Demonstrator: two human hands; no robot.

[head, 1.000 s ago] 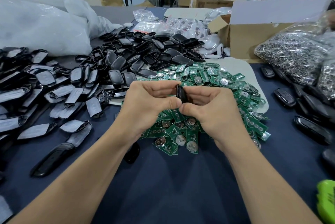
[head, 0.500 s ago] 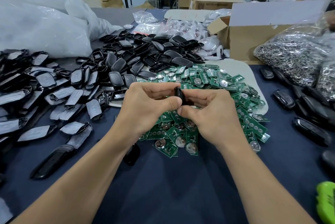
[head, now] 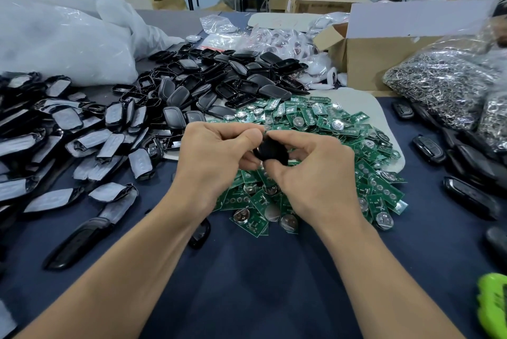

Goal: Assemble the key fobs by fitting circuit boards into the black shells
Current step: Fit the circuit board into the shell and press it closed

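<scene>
Both hands hold one black key fob shell [head: 270,150] above a heap of green circuit boards [head: 323,152]. My left hand [head: 216,157] grips its left end with thumb on top. From the right, my right hand [head: 310,174] pinches it between thumb and fingers. The shell's smooth dark back faces me, so its inside is hidden. A pile of empty black shells [head: 219,83] lies behind the boards. Wrapped shells [head: 90,141] cover the left of the table.
Finished black fobs [head: 428,146] lie along the right side, beneath bags of metal rings [head: 444,83]. An open cardboard box [head: 384,45] and white plastic bags [head: 63,39] stand at the back. A green tool [head: 493,305] sits at the lower right. One black fob [head: 200,234] lies under my left forearm.
The shell has turned from edge-on to show its broad dark back. My right hand's fingers have shifted over it, and both hands stay in the same place above the boards.
</scene>
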